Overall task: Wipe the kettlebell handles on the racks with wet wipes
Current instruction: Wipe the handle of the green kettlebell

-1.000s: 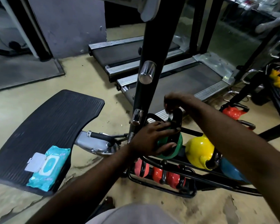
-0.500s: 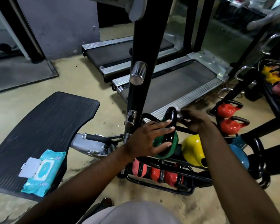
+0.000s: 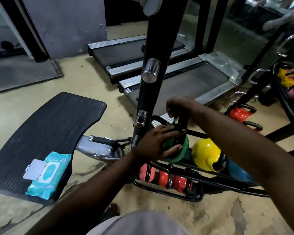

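Right hand [image 3: 177,107]: positioned above the rack [image 3: 168,194], fingers curled down over the top of the black handle [image 3: 185,123] of the green kettlebell [image 3: 185,146]. A small piece of white wet wipe [image 3: 176,119] shows beneath the fingertips, gripped against the handle. Most of the wipe is hidden by the hand.

Left hand [image 3: 157,143]: open, fingers extended across the upper side of the green kettlebell, thumb lying against its lower side. It presses on the bell body and holds nothing.

Green kettlebell: seated at the left end of the rack's upper tier, handle upright. Just to its right sits a yellow kettlebell [image 3: 205,153], then a blue kettlebell [image 3: 239,173] partly covered by the right forearm. Small red kettlebells [image 3: 165,178] occupy the lower tier.

Wipes pack [image 3: 47,173]: teal, lid flap open, lying near the front edge of the black ribbed bench [image 3: 46,129] to the left, well apart from the rack.

Surroundings: a black upright post [image 3: 148,85] with chrome pegs stands directly behind the left hand. Two treadmills [image 3: 185,85] lie on the floor beyond. Two more red kettlebells [image 3: 239,114] sit further right.
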A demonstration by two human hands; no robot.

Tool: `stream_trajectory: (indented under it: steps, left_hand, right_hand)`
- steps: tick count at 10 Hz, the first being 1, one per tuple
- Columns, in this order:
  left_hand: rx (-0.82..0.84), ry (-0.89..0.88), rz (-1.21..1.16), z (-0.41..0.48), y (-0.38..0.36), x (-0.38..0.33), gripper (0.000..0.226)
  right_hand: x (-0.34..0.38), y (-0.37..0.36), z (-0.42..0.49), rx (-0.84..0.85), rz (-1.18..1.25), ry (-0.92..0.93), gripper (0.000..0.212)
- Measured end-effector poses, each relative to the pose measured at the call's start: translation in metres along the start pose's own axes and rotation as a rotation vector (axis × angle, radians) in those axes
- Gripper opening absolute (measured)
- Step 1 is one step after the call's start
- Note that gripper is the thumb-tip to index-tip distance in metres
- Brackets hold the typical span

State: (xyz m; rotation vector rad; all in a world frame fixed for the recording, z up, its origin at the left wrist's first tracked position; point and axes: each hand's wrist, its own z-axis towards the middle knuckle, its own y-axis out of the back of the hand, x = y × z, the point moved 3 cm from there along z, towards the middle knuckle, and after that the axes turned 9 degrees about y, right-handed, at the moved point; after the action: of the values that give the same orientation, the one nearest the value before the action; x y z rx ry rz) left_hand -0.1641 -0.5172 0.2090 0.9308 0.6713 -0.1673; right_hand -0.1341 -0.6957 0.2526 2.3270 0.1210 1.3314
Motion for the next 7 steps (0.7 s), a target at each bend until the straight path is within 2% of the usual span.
stream_trajectory:
  steps: [1, 2, 3, 4, 5, 6, 7]
  left_hand:
    - [0.003, 0.014, 0.032, -0.003, -0.005, 0.004, 0.05]
    - [0.018, 0.039, 0.026, -0.002, -0.002, 0.001, 0.05]
    - [0.001, 0.018, 0.014, -0.002, -0.003, 0.002, 0.051]
    - [0.021, 0.043, 0.05, 0.0, -0.005, 0.001, 0.052]
    - [-0.013, 0.037, 0.024, -0.001, -0.008, 0.002, 0.052]
    - [-0.033, 0.038, 0.0, 0.0, -0.01, 0.003, 0.052]
    - [-0.025, 0.038, 0.001, 0.001, -0.01, 0.005, 0.052]
  right_hand:
    - [-0.006, 0.003, 0.009, 0.092, -0.137, -0.096, 0.035]
    - [-0.005, 0.014, 0.017, 0.111, -0.435, -0.009, 0.027]
    - [0.008, 0.03, 0.012, -0.126, -0.253, 0.027, 0.015]
    - [-0.012, 0.047, 0.009, -0.211, -0.291, 0.072, 0.019]
    - [-0.037, 0.039, -0.006, -0.365, 0.066, 0.039, 0.009]
    - [-0.064, 0.021, -0.023, -0.451, 0.381, -0.062, 0.019]
    - [-0.074, 0.007, -0.028, -0.487, 0.5, -0.056, 0.015]
